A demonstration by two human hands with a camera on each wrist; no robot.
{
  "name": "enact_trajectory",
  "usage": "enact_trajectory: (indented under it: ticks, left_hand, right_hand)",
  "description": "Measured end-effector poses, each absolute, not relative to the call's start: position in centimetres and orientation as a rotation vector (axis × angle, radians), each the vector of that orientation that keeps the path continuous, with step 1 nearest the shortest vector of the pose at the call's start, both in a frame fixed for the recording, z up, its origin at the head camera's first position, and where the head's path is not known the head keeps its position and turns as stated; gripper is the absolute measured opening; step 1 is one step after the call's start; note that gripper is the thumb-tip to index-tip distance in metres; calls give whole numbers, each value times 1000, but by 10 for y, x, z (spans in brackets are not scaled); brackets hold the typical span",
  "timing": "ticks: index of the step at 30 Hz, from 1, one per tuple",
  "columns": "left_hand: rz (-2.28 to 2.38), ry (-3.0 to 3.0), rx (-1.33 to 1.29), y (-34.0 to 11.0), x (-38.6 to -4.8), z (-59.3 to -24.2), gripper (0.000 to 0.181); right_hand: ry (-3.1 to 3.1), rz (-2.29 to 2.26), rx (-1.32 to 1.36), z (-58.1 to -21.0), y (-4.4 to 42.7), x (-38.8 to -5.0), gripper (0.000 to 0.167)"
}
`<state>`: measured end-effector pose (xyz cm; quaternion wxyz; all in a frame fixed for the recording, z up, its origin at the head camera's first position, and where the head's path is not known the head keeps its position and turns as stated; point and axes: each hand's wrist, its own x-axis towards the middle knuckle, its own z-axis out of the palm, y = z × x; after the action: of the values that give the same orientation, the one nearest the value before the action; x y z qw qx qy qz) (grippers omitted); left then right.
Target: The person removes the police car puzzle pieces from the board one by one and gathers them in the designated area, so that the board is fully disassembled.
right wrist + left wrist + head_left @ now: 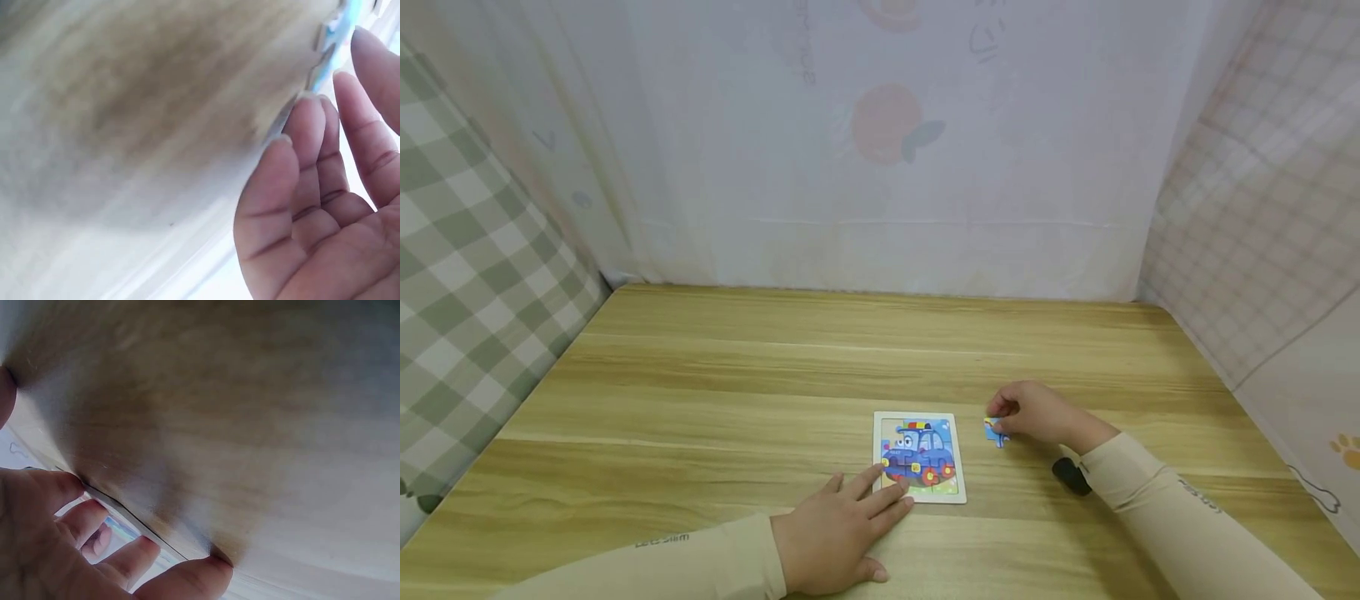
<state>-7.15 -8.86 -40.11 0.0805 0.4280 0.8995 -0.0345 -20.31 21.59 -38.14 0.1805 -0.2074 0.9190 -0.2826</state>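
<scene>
A white-framed jigsaw puzzle (960,483) with a blue cartoon police car lies flat on the table. A pale patch of its base shows at the upper left. My left hand (842,529) rests palm down with straight, spread fingers, the fingertips over the puzzle's lower left corner. In the left wrist view the fingertips (194,578) touch the table and frame edge. To the right of the frame, my right hand (1037,412) pinches a blue and yellow puzzle piece (992,435) close to the tabletop. The piece is partly hidden by the fingers.
A small black object (1071,476) shows beside the right forearm, just above the wood-grain table (737,400). A pale fabric wall (760,167) stands behind the table. Checked cloth (467,250) hangs on the left, and a grid-patterned cloth (1262,208) on the right.
</scene>
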Motion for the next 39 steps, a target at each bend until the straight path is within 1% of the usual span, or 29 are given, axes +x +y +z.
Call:
enact_trajectory:
  ticks: [6,13,23,29,33,39]
  left_hand:
    - [-99,2708,1308,-90,-73,-404,70]
    - [-115,2702,1315,-90,-74,-403,70]
    - [-121,2698,1314,-89,-74,-402,70]
    - [-131,2714,1339,-89,-74,-403,70]
    - [-135,2708,1336,-89,-74,-403,70]
    - [-151,2725,1347,-89,-74,-404,70]
  right_hand:
    - [2676,-745,-575,-378,205,-204,13]
    - [2693,-797,-596,-372,179,-196,21]
    - [2716,-734,-669,-378,140,-189,21]
    - [2696,-688,-718,-376,126,-186,23]
    - [2698,-667,-705,-378,119,-187,24]
    - [2704,-614,-709,-379,111,-186,21]
